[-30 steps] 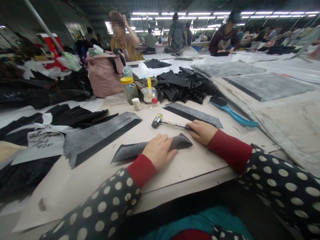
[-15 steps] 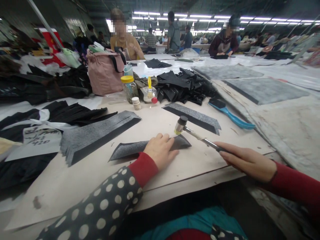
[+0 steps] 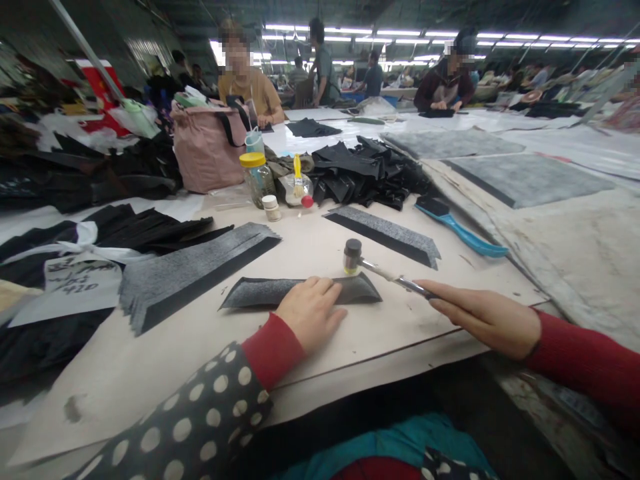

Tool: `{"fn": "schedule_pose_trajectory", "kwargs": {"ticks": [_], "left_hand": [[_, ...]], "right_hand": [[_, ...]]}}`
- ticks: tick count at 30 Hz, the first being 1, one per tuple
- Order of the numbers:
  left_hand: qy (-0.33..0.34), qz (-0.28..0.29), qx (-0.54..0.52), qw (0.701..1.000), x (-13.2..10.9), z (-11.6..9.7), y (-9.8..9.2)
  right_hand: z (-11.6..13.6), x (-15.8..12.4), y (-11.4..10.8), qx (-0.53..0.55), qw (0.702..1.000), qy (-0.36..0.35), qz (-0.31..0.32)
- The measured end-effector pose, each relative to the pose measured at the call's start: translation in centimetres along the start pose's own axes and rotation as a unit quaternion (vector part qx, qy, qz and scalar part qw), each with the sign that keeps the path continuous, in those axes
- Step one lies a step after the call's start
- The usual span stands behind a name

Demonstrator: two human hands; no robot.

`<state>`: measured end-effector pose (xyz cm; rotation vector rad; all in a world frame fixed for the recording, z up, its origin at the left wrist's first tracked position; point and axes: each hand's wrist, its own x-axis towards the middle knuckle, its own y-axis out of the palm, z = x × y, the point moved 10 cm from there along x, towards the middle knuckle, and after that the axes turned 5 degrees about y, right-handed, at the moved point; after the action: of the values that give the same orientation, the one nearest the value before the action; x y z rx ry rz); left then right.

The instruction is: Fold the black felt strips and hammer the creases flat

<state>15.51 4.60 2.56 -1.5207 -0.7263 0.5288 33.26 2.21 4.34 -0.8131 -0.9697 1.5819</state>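
Head view: left hand (image 3: 310,313) is lying palm-down on the felt piece (image 3: 265,292), forearm coming in over the near tabletop (image 3: 360,333) edge, fingers flat and slightly spread, gripping nothing. Right hand (image 3: 483,319) is reaching in low from right of the felt piece, fingers wrapping the handle of the hammer (image 3: 380,268), index stretched along it. Hammer head is sitting at the felt piece's far right end; can't tell if touching. Bare tabletop is showing right of and nearer than the felt piece. Grey strip (image 3: 385,233) and blue brush (image 3: 463,230) are lying beyond the felt piece, apart from it.
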Motion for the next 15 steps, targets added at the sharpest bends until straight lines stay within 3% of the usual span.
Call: {"fn": "schedule_pose_trajectory", "kwargs": {"ticks": [4, 9, 15], "left_hand": [[0.000, -0.001, -0.006, 1.000, -0.4, -0.1, 0.2], [0.012, 0.005, -0.029, 0.999, -0.8, 0.3, 0.4], [-0.022, -0.005, -0.011, 1.000, -1.9, 3.2, -0.7]], "right_hand": [[0.9, -0.3, -0.9, 0.017, 0.999, -0.002, -0.041], [0.1, -1.0, 2.9, -0.034, 0.999, -0.009, 0.013], [-0.3, -1.1, 3.5, -0.053, 0.998, -0.005, 0.016]]}}
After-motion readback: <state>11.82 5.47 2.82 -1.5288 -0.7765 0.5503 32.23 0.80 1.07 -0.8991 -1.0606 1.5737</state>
